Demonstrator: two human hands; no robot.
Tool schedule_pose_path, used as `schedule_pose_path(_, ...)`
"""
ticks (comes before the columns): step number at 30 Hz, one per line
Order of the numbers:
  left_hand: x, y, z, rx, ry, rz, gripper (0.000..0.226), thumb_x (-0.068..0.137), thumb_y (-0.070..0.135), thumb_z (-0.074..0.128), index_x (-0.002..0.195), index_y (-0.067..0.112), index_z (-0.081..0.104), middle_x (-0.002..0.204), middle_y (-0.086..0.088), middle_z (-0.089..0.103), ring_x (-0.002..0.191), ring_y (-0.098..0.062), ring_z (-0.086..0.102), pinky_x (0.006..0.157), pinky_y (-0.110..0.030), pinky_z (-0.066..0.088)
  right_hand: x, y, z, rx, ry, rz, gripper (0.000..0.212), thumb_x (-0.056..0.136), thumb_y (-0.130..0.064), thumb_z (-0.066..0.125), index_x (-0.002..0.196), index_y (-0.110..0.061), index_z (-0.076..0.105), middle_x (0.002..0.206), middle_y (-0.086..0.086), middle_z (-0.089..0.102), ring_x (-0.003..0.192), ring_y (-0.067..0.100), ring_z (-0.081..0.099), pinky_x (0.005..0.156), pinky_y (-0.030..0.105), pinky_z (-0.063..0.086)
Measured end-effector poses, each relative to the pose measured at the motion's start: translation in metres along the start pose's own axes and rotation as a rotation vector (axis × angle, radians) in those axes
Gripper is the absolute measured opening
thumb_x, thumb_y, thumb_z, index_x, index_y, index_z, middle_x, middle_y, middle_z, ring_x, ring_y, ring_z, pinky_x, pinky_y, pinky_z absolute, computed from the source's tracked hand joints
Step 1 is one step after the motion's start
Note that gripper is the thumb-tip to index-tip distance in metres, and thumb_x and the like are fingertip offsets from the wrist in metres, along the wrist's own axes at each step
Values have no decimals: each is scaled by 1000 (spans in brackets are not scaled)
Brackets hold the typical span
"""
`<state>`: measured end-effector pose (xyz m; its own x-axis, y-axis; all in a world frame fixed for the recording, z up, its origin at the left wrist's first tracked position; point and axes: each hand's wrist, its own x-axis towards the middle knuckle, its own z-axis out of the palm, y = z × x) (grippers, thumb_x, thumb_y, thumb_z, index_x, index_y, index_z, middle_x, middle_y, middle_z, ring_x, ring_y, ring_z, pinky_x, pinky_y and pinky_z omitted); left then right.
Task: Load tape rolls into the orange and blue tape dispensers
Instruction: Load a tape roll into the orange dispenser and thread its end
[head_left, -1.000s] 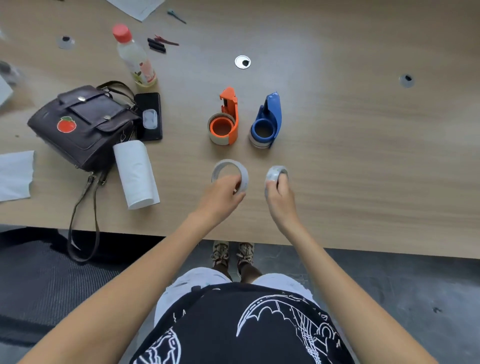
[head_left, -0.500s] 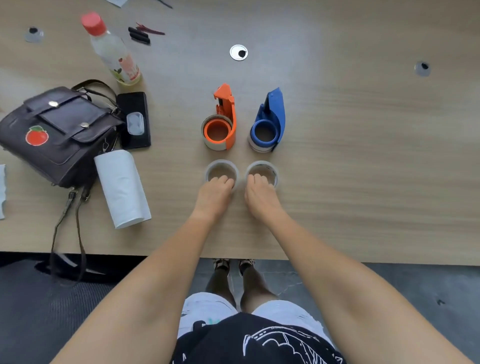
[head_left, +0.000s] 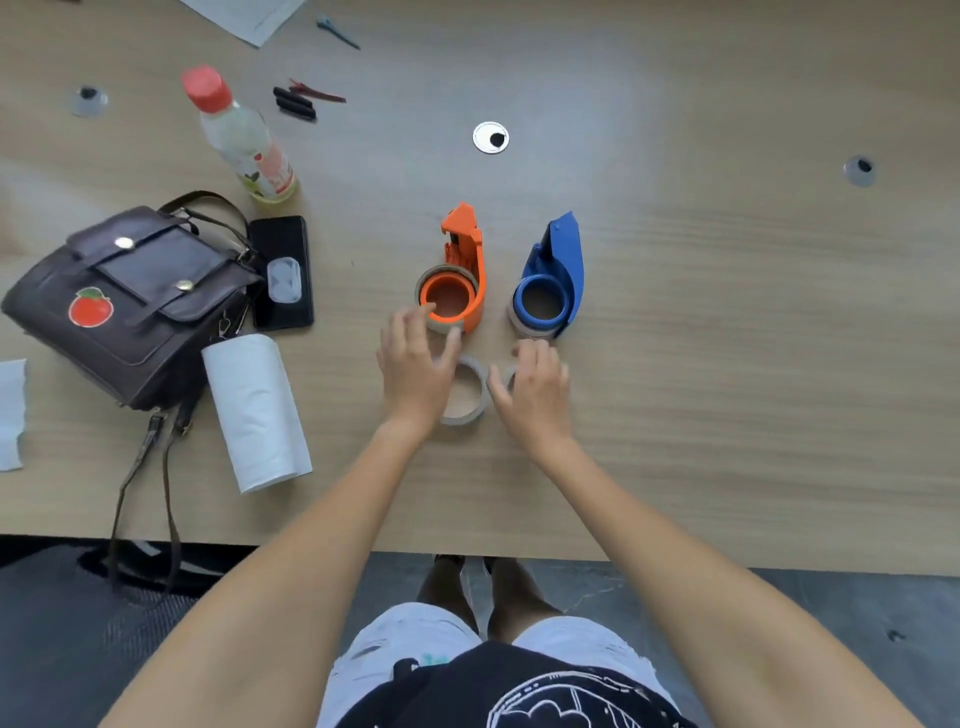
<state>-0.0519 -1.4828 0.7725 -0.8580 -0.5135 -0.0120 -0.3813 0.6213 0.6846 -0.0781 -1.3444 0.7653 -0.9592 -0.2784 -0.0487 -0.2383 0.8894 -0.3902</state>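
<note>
An orange tape dispenser (head_left: 460, 280) and a blue tape dispenser (head_left: 553, 283) lie side by side on the wooden table (head_left: 727, 364), each with a tape ring around its hub. Just in front of them, one clear tape roll (head_left: 470, 395) lies flat on the table. My left hand (head_left: 415, 374) hovers over the roll's left edge, fingers spread, its fingertips reaching the orange dispenser's ring. My right hand (head_left: 535, 395) is spread over a second clear roll (head_left: 510, 378), which is almost wholly hidden under it. Neither hand grips anything.
At the left are a dark handbag (head_left: 135, 296) with a strap hanging over the table edge, a black phone (head_left: 283, 273), a white paper roll (head_left: 257, 410) and a red-capped bottle (head_left: 241, 137). Small clips (head_left: 301, 101) lie farther back.
The two rolls, held up a second ago, were laid flat on the table. Both hands have since lifted off them and moved forward towards the dispensers with fingers spread.
</note>
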Motion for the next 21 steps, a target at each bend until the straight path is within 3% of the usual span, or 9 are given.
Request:
schedule_pose_path(3,45,19,-11,-385,89,-485,54,93,34,50,141,10,40,145,-11,40,133,-24,39,110,-36,31,35,-22,-14,435,-93,212,39,94,-31,49,120,-3,51,116,13,55,105,26,54,85,31,42)
schedule_pose_path(6,82,10,0,-631,-45,-795,72,80,51,50,136,6,48,142,-14,49,131,-30,46,110,-40,35,67,-43,-16,653,-177,353,44,97,-36,44,130,-7,47,114,10,57,100,20,52,80,27,36)
schedule_pose_path(8,97,-26,29,-653,-118,-809,92,56,65,45,125,5,58,128,-18,61,119,-34,57,105,-47,42,79,-50,-12,661,-208,356,40,97,-36,43,124,-8,51,99,4,56,91,17,47,75,28,34)
schedule_pose_path(10,101,-43,44,-610,-166,-767,94,53,68,41,123,8,60,124,-14,64,115,-31,59,102,-46,45,86,-51,-5,656,-231,362,32,96,-36,44,112,-11,56,82,-5,50,83,17,47,71,28,34)
schedule_pose_path(12,94,-17,25,-578,-196,-744,80,65,62,44,122,8,61,123,-12,64,113,-28,60,101,-44,45,90,-50,2,646,-244,359,21,96,-32,45,99,-15,56,72,-10,46,79,17,48,69,29,34)
schedule_pose_path(16,93,-12,25,-540,-193,-706,49,93,42,48,118,3,62,119,-15,65,112,-28,60,95,-37,46,89,-50,7,634,-217,338,19,96,-24,44,99,-14,60,70,-9,48,70,11,47,62,25,34)
schedule_pose_path(21,94,-17,32,-564,-186,-726,56,98,45,33,128,4,57,132,-15,59,124,-29,53,107,-44,39,86,-49,3,651,-182,340,13,95,-20,44,83,-18,47,61,-7,41,55,8,38,51,25,30)
